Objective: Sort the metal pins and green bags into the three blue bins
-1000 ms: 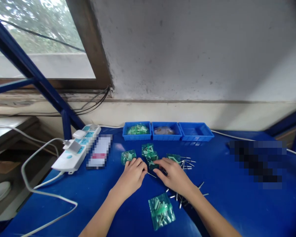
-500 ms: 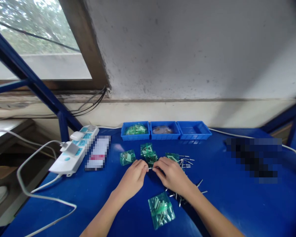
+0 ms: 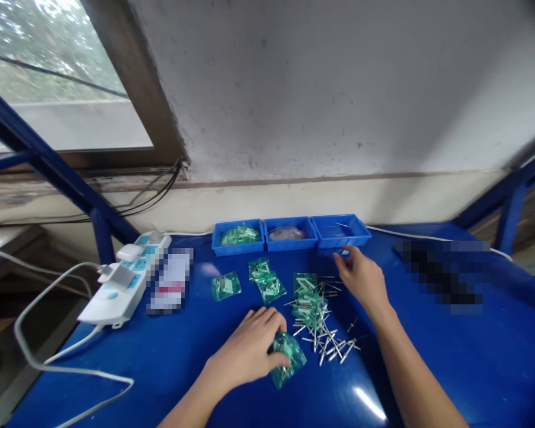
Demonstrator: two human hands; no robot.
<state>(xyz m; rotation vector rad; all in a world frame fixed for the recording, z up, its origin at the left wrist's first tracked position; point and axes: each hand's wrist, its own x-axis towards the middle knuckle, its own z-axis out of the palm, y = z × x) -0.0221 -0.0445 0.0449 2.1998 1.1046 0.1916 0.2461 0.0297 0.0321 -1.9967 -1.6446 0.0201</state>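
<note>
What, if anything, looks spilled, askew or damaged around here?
The thin silver metal rods look untidy: they lie loose at all angles on the blue tabletop, some across small green plastic packets. The grey wall behind has dark spots, perhaps wear. Nothing looks clearly broken.

Green clear bag (image 3: pixel 289 351): crumpled, with small pale pieces visible inside; lies on the near part of the tabletop, its left side pinched between the thumb and fingers of the left hand (image 3: pixel 252 348). Blue tray (image 3: pixel 343 241): rectangular, open-topped, upright, rightmost of the far row; one thin metal rod (image 3: pixel 341 225) lies inside towards its far side. The right hand (image 3: pixel 363 279) is just to the near side of this tray. Loose metal rivets (image 3: pixel 334 345): silver, thin-stemmed, heaped at mixed angles right of the bag, some stems crossing.
</note>
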